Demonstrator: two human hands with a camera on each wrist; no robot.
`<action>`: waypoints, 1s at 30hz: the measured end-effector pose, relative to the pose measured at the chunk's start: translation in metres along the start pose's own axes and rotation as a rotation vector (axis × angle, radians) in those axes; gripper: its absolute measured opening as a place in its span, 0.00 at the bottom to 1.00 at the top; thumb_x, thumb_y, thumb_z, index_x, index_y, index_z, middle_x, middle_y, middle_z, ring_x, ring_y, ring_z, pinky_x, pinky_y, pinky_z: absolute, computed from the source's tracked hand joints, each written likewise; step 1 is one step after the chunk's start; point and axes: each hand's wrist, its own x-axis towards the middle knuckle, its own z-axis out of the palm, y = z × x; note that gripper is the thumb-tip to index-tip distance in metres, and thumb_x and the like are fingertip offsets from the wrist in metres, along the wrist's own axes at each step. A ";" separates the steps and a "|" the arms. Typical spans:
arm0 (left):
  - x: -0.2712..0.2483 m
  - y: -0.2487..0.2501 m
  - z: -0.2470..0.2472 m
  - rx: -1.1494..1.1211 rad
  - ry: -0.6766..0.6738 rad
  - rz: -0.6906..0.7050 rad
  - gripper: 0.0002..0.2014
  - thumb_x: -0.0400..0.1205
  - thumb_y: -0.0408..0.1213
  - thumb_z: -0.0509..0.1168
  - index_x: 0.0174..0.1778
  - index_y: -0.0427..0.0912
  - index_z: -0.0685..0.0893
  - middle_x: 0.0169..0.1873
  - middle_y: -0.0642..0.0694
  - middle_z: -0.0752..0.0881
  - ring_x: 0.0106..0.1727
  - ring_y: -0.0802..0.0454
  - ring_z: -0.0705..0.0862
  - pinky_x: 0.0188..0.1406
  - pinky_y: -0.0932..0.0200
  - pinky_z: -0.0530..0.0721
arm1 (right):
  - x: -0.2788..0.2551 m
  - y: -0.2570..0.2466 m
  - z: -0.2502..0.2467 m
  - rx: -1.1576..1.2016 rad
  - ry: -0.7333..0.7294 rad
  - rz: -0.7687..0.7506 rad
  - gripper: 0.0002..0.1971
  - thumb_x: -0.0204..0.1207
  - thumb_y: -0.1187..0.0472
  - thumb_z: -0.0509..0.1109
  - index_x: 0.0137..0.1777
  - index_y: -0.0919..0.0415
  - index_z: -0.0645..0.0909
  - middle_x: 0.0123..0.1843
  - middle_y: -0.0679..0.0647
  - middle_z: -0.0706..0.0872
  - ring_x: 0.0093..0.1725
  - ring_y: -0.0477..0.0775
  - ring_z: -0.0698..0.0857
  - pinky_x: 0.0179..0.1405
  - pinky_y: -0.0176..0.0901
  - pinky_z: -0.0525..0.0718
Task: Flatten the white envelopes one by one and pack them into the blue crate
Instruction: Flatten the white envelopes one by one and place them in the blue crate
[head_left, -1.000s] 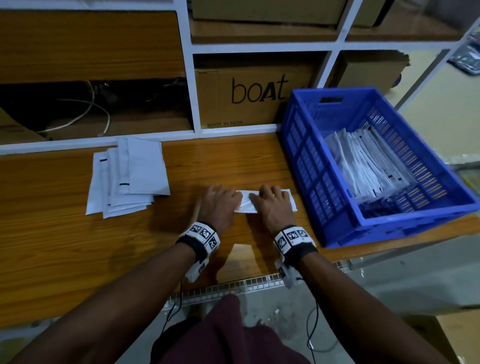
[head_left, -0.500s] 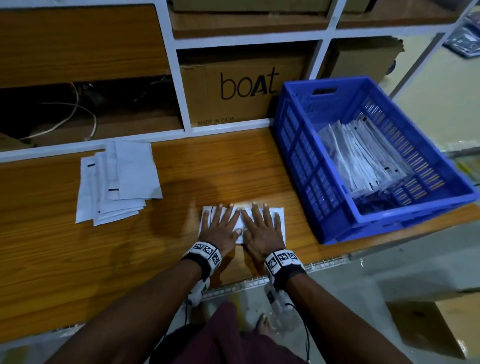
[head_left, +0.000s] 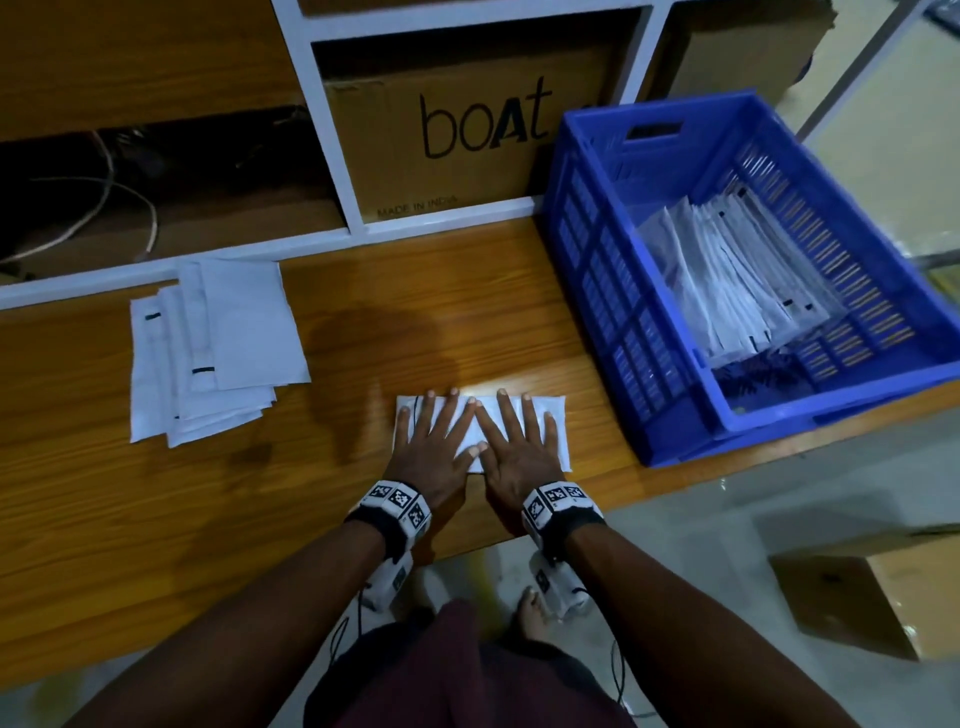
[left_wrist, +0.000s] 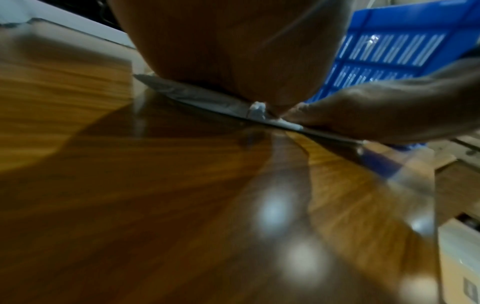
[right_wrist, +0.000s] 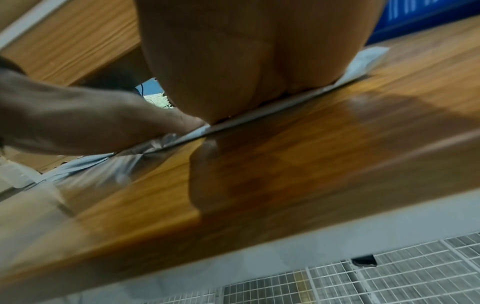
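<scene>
Both hands, the left hand (head_left: 434, 452) and right hand (head_left: 514, 454), now lie palm-down with fingers straightened on the white envelope (head_left: 556, 431), where a second ago they were bunched on its folded edge, so pressing is well under way. Thin and papery, the envelope sits on the glossy wood-grain bench (head_left: 156, 519), with the slatted plastic blue crate (head_left: 649, 441) at 2 o'clock and the unflattened stack (head_left: 249, 322) at 10 o'clock.
</scene>
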 end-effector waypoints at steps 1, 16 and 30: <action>-0.002 0.000 0.003 0.005 0.027 0.003 0.37 0.85 0.67 0.25 0.90 0.59 0.39 0.90 0.52 0.38 0.90 0.41 0.37 0.85 0.35 0.33 | 0.000 0.000 -0.001 0.002 -0.012 0.001 0.29 0.89 0.42 0.39 0.87 0.37 0.32 0.88 0.46 0.27 0.86 0.56 0.26 0.83 0.65 0.29; 0.001 0.004 0.001 -0.056 -0.061 -0.064 0.33 0.91 0.60 0.44 0.89 0.61 0.36 0.88 0.56 0.31 0.87 0.46 0.26 0.84 0.33 0.28 | -0.009 0.015 -0.015 0.077 -0.041 0.135 0.33 0.86 0.33 0.40 0.87 0.37 0.32 0.87 0.48 0.25 0.85 0.58 0.24 0.84 0.64 0.31; -0.006 -0.005 0.015 -0.056 0.008 -0.064 0.37 0.81 0.68 0.31 0.88 0.64 0.35 0.86 0.55 0.26 0.82 0.50 0.19 0.82 0.39 0.25 | -0.003 0.016 -0.020 0.006 -0.144 0.120 0.34 0.86 0.33 0.39 0.86 0.39 0.29 0.85 0.51 0.21 0.84 0.62 0.23 0.81 0.67 0.28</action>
